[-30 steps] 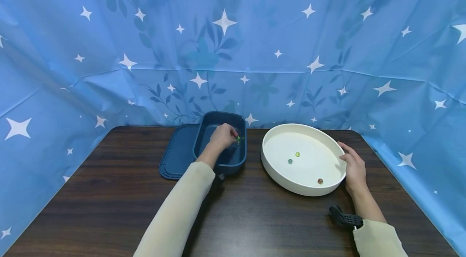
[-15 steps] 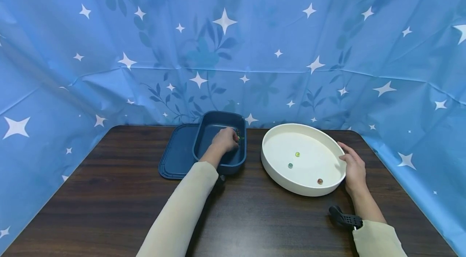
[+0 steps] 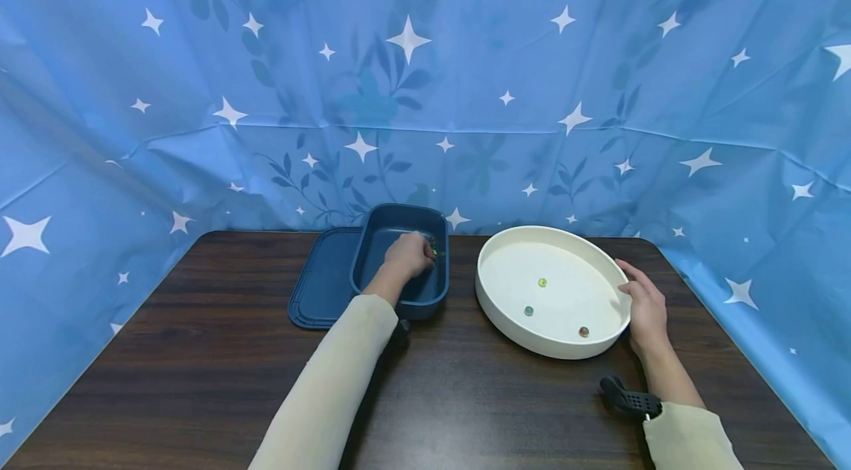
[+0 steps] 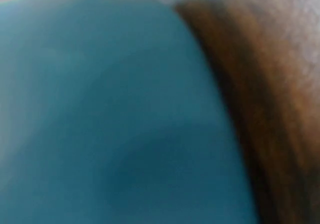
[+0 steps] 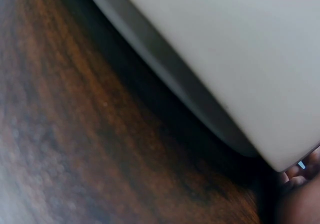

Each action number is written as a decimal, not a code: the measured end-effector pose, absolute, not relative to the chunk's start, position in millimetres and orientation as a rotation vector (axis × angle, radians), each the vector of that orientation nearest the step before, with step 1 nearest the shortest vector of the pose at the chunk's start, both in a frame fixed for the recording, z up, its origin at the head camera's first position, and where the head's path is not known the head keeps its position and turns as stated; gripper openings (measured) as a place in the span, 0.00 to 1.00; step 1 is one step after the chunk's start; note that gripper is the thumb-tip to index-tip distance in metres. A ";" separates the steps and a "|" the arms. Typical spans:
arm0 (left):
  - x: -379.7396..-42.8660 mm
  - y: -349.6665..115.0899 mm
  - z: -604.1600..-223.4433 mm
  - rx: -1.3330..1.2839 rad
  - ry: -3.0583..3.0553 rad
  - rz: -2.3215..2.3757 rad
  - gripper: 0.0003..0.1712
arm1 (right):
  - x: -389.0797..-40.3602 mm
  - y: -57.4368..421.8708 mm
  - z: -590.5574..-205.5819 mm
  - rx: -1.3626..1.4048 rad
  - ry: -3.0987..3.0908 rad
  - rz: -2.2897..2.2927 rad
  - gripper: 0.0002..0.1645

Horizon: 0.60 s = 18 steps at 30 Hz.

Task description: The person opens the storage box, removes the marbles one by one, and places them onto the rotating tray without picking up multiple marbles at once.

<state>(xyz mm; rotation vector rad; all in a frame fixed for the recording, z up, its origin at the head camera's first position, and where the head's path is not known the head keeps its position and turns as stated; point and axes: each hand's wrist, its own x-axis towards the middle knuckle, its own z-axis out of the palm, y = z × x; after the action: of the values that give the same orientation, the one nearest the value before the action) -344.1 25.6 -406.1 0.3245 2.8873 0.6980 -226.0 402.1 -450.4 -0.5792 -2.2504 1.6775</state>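
Inside a dark blue rectangular box, my left hand reaches down with bent fingers beside small green and dark marbles. Its fingertips are mostly hidden, so I cannot tell whether they pinch one. In the left wrist view the blue box wall fills most of the picture. My right hand grips the right rim of a round white tray, thumb at the edge. Within this tray lie a yellow-green marble, a teal marble and a reddish-brown marble.
A flat dark blue lid lies partly behind the box's left side. Everything stands on a dark wooden table. A blue curtain with white stars hangs behind the table's back edge.
My left hand has lowered slightly in the box, and the green marbles seen at its fingertips are now mostly covered. The teal marble has rolled toward the tray's front. My right hand stays put.
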 end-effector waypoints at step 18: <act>-332.8 42.2 -371.1 0.425 3.007 0.818 0.07 | -226.4 400.5 -448.9 -0.618 -2.255 1.701 0.35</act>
<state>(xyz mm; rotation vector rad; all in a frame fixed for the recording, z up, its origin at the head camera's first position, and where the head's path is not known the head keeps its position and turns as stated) -332.8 42.2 -371.1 0.4253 3.0067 0.8184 -226.4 400.5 -448.9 -0.6175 -2.2553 1.7008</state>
